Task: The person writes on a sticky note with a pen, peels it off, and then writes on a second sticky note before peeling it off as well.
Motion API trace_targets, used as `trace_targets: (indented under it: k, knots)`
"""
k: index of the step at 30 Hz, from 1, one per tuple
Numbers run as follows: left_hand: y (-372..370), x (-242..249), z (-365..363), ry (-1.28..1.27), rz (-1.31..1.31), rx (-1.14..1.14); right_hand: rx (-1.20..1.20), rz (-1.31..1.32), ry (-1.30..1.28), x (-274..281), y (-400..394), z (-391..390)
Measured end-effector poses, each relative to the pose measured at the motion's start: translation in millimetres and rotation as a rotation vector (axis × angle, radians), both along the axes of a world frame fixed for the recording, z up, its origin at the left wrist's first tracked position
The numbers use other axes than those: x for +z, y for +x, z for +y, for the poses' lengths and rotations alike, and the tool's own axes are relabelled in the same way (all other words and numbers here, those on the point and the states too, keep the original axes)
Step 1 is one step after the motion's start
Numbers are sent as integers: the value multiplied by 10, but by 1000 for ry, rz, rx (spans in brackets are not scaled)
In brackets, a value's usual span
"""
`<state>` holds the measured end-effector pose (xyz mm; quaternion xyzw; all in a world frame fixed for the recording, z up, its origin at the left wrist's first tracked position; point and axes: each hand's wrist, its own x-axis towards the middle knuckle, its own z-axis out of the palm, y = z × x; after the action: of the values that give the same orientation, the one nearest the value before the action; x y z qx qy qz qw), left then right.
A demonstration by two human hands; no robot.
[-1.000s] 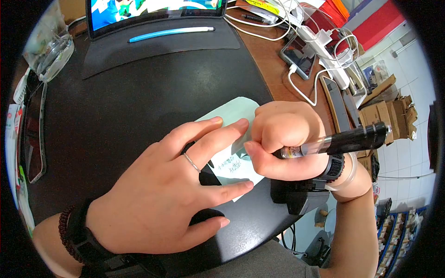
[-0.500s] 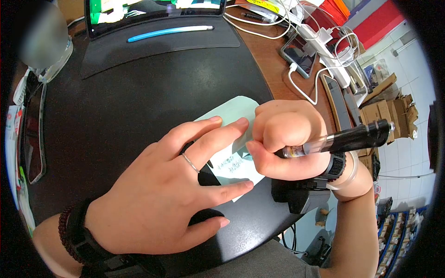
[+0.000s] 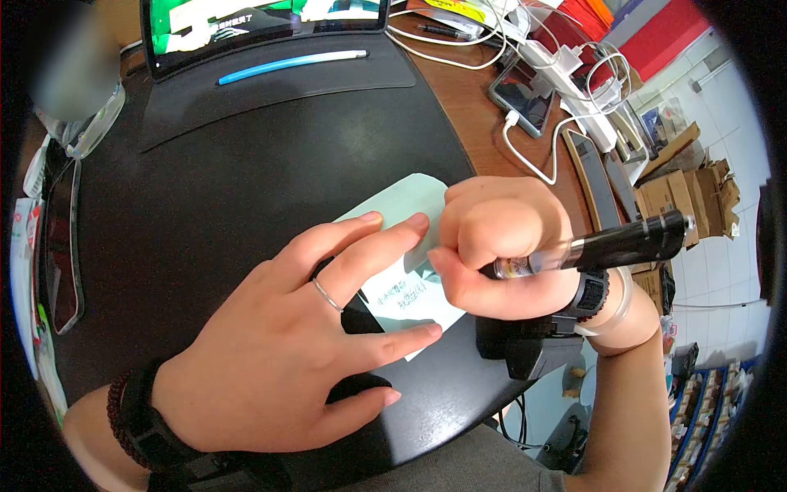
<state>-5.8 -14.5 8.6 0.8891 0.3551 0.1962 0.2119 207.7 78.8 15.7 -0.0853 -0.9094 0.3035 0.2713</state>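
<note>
My left hand [image 3: 287,328] lies flat with its fingers spread, and the fingertips rest on a pale green slip of paper [image 3: 398,197]. Dark handwriting shows on the paper between the fingers. Closed round a pen [image 3: 607,248] with a clear barrel and black end, my right hand [image 3: 504,238] rests at the paper's right side. The pen's tip is hidden behind that hand. Under both hands is a black desk mat [image 3: 221,205].
At the back a tablet [image 3: 270,25] shows a picture, with a blue and white stylus [image 3: 291,66] before it. On the right are a cabled phone [image 3: 525,94], a white power strip [image 3: 582,102] and cardboard boxes [image 3: 680,197]. Another dark device [image 3: 65,246] lies at left.
The whole view has shifted slightly, and the tablet's picture differs. Both hands keep nearly the same pose on the paper, with the pen still in my right hand.
</note>
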Motion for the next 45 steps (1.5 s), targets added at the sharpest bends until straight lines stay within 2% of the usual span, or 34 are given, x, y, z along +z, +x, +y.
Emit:
trace_targets:
  k: [45]
  knots:
    - [-1, 21, -12, 5, 15, -2, -28, 35, 28, 2, -2, 6]
